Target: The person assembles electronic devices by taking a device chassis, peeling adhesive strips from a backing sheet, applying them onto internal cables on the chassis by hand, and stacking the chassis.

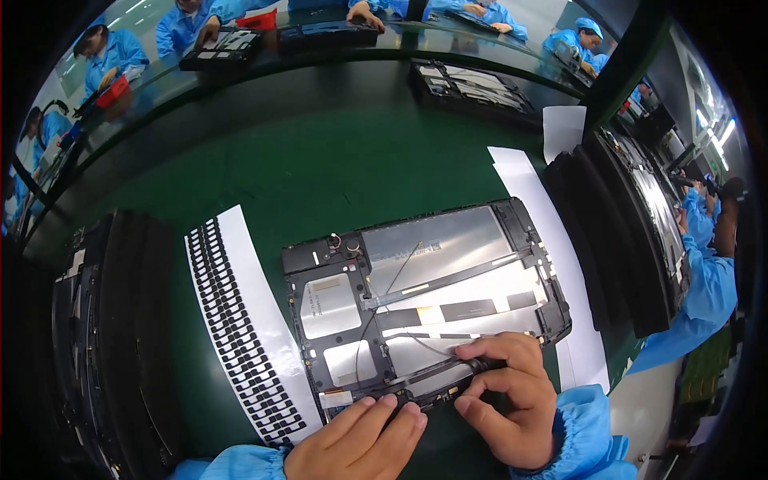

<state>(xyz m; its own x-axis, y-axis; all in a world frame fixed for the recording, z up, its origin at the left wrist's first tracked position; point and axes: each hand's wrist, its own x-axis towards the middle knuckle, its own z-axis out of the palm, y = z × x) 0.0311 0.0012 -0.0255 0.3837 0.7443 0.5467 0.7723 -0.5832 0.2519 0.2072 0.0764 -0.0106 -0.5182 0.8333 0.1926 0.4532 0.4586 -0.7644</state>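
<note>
An opened tablet-like device [432, 296] lies tilted on the bench, its silver panels, black frame and thin cables exposed. My left hand [352, 440] rests along its near edge, fingers stretched side by side and fingertips on the frame; the thumb is hidden. At the near right part of that edge, my right hand [516, 400] is closed, with index finger and thumb on either side of the black frame. Whether a small part is also between those fingers cannot be made out. A pale label with a ribbon end [336, 399] shows beside my left fingertips.
Left of the device lies a white sheet of black stickers [240, 328]. Stacked black trays with devices stand at left [104, 344] and right [632, 232]. White paper [580, 352] lies at right. Another device [476, 86] sits on the far side. Co-workers in blue work beyond.
</note>
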